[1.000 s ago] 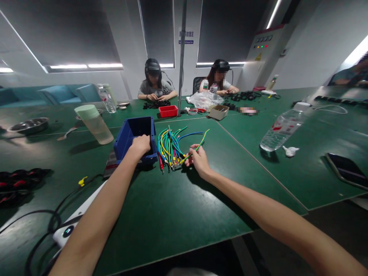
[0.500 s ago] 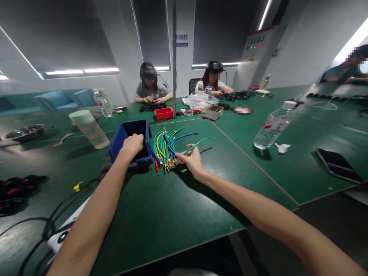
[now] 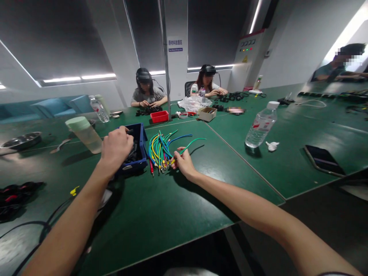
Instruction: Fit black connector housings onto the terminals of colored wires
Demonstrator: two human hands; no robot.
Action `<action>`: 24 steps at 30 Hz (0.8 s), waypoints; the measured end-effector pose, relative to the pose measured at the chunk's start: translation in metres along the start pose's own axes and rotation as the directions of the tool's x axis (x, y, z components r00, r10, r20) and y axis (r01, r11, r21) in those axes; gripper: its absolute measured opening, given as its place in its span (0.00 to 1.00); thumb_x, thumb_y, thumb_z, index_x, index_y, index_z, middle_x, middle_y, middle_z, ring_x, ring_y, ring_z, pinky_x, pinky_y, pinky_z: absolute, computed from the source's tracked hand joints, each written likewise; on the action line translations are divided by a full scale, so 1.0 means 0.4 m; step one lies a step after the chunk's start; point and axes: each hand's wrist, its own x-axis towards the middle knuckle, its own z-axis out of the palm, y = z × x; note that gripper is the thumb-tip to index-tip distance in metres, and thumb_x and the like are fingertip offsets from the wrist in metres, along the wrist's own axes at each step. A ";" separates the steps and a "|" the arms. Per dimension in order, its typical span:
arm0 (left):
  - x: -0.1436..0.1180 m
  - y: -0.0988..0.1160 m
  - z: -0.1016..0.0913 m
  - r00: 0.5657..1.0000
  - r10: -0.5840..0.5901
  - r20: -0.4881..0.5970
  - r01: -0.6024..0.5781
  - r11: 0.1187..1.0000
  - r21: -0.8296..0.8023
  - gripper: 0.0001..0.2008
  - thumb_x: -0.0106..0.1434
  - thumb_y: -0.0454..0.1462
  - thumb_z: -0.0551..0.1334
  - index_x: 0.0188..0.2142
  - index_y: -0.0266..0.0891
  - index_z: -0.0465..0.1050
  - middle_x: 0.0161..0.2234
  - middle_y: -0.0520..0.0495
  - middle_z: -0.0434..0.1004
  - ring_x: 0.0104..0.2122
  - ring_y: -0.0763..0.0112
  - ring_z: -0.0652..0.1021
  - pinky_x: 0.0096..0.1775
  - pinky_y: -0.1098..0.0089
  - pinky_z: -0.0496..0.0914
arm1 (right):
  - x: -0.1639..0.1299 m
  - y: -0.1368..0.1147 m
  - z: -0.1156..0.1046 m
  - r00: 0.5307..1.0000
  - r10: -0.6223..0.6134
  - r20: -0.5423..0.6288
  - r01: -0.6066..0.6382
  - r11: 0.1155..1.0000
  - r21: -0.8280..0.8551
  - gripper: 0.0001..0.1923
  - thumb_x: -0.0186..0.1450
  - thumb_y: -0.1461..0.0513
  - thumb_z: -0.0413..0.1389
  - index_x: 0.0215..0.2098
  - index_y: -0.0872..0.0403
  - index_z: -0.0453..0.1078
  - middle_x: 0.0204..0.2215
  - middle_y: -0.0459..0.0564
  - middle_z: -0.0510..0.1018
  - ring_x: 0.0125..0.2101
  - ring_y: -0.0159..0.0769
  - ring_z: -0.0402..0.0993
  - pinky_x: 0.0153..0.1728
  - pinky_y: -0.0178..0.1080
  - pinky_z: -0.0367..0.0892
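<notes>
A blue plastic bin [image 3: 142, 135] with dark parts inside stands on the green table [image 3: 161, 207]. My left hand [image 3: 115, 147] hovers over the bin's near left side, fingers curled; what it holds is hidden. Right of the bin lies a bundle of coloured wires [image 3: 158, 148] in green, yellow, blue and red with metal terminals. My right hand [image 3: 184, 164] pinches one green wire [image 3: 192, 143] at its terminal end, beside the bundle.
A translucent cup [image 3: 84, 134] stands left of the bin, a water bottle [image 3: 258, 126] and a phone [image 3: 324, 159] to the right. Black cables [image 3: 31, 230] lie near left. Two people sit across the table, with a red tray [image 3: 159, 116] and a cardboard box [image 3: 207, 113].
My left hand has lifted out of the bin toward me. My right hand has drawn the green wire down toward the bundle's terminal ends. The view has shifted right.
</notes>
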 end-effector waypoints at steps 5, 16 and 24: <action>-0.146 0.142 0.007 0.979 0.149 -0.139 -0.201 0.821 -0.535 0.13 0.65 0.42 0.52 0.42 0.37 0.69 0.31 0.46 0.77 0.28 0.68 0.76 0.34 0.71 0.68 | 0.000 -0.001 0.001 0.999 0.022 0.027 -0.022 1.000 0.017 0.18 0.62 0.49 0.50 0.41 0.50 0.50 0.19 0.38 0.72 0.15 0.30 0.70 0.15 0.32 0.66; -0.294 0.233 0.202 0.978 0.165 0.130 0.056 0.390 -0.919 0.11 0.66 0.42 0.53 0.41 0.38 0.69 0.35 0.46 0.77 0.31 0.70 0.77 0.34 0.72 0.68 | 0.014 -0.001 -0.007 0.998 -0.020 -0.061 0.016 0.998 -0.062 0.18 0.60 0.48 0.53 0.38 0.51 0.57 0.19 0.39 0.72 0.15 0.29 0.68 0.14 0.30 0.64; -0.269 0.229 0.230 0.958 0.154 0.240 0.207 0.201 -0.957 0.13 0.65 0.44 0.53 0.38 0.38 0.70 0.28 0.48 0.76 0.26 0.73 0.75 0.29 0.75 0.66 | 0.010 -0.011 -0.004 0.999 0.020 -0.037 -0.025 0.991 -0.132 0.22 0.55 0.50 0.59 0.40 0.50 0.57 0.16 0.36 0.69 0.13 0.29 0.67 0.14 0.31 0.64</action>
